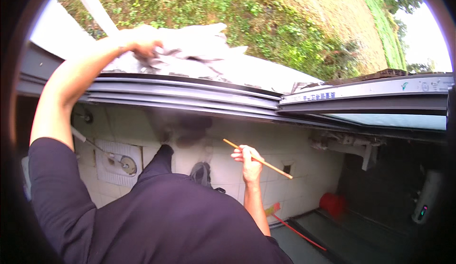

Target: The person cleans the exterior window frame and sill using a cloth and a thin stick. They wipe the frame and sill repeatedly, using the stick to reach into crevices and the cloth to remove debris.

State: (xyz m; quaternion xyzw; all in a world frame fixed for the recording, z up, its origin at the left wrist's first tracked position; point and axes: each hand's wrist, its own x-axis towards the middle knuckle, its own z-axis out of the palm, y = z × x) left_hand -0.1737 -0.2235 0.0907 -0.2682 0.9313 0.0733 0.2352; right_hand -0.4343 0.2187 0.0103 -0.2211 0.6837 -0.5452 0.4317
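Note:
My left hand (146,41) reaches out past the window frame, over the white ledge outside. Its fingers curl down, blurred, at a dark greyish thing (149,61) that I cannot make out. Dark streaks mark the bright surface beside it. Lower and to the right, inside the room, my right hand (249,162) is closed round a thin wooden stick (273,167). The stick slants from upper left to lower right, both ends sticking out of the fist and touching nothing that I can see.
A grey sliding window track (185,94) crosses between my arms, with a window sash (375,93) on the right. Below are a white squat toilet (116,162), pipes (349,145), a red bucket (333,204) and a red-handled broom (304,235). Greenery (266,22) grows outside.

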